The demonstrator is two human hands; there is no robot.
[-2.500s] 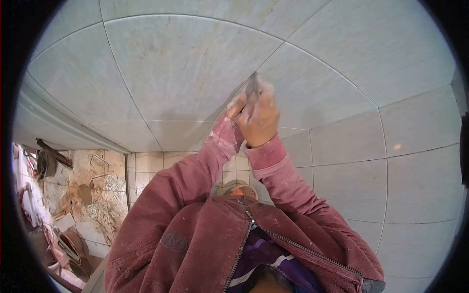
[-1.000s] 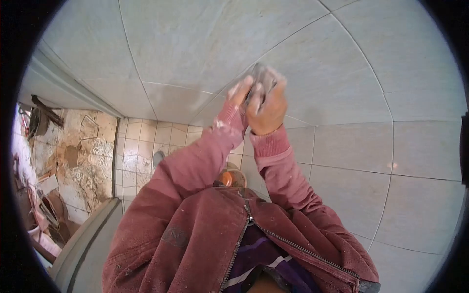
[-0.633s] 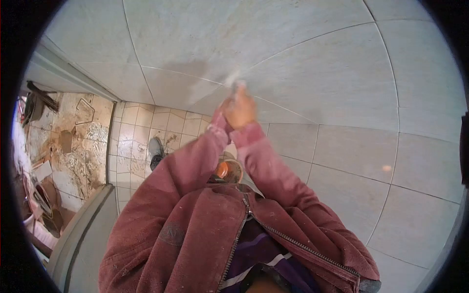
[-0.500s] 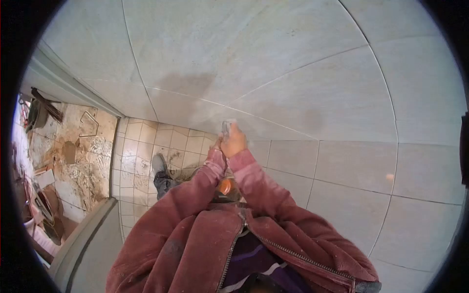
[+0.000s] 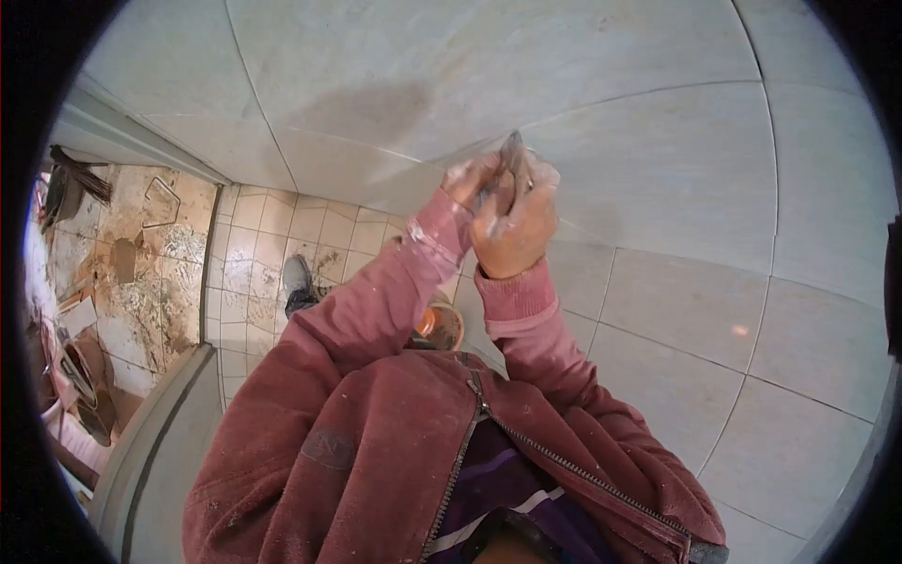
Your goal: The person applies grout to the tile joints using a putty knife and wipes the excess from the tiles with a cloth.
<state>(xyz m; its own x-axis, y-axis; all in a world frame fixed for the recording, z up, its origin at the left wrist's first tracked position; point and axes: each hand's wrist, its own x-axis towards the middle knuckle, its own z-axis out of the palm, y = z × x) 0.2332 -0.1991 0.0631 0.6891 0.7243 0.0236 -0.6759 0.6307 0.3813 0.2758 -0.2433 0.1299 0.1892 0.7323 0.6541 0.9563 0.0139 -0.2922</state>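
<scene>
My right hand point(image 5: 512, 230), dusted with white, is closed on a thin grey blade-like tool point(image 5: 511, 143). Its tip points up at the tiled wall point(image 5: 639, 169), close to a joint between tiles. Beside it, my left hand point(image 5: 468, 180) has its fingers bent in against the right hand, also whitened with powder or paste. What lies between the left fingers is too blurred and covered to make out. Both hands are near the wall surface, and a shadow falls on the tiles to their left.
Below my forearms stands a bucket point(image 5: 449, 327) with something orange in it. My shoe point(image 5: 297, 274) rests on the dirty tiled floor point(image 5: 272, 221). At left, past a door frame point(image 5: 178, 414), lie a bent metal rod point(image 5: 162, 202), a broom point(image 5: 83, 177) and clutter.
Both hands have moved up and to the right along the wall with the tool. They were clasped close together lower down. More of the bucket now shows.
</scene>
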